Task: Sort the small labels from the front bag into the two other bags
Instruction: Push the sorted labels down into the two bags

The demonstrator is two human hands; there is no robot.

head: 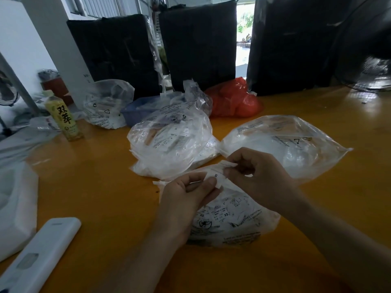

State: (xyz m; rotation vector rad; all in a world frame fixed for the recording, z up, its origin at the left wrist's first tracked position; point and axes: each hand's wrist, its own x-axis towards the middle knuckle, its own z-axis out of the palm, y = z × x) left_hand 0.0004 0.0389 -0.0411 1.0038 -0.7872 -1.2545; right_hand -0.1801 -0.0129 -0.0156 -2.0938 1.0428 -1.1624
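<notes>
The front bag (230,220) is clear plastic, lies on the yellow table and holds several small white labels marked XS. Just above its mouth, my left hand (186,193) pinches a small white label (215,176) printed with an S. My right hand (254,174) pinches more white labels (227,164) at the same spot, its fingers touching the S label. Behind them lie the two other clear bags: the middle bag (169,144), full of labels, and the right bag (285,144), with white contents I cannot make out.
A yellow drink bottle (63,117) stands at the left. A white remote-like device (40,256) lies at the front left. Behind are another clear bag (105,104), a blue basket (137,111), a red bag (234,100) and black wrapped bundles (198,45). A fan (372,66) sits far right.
</notes>
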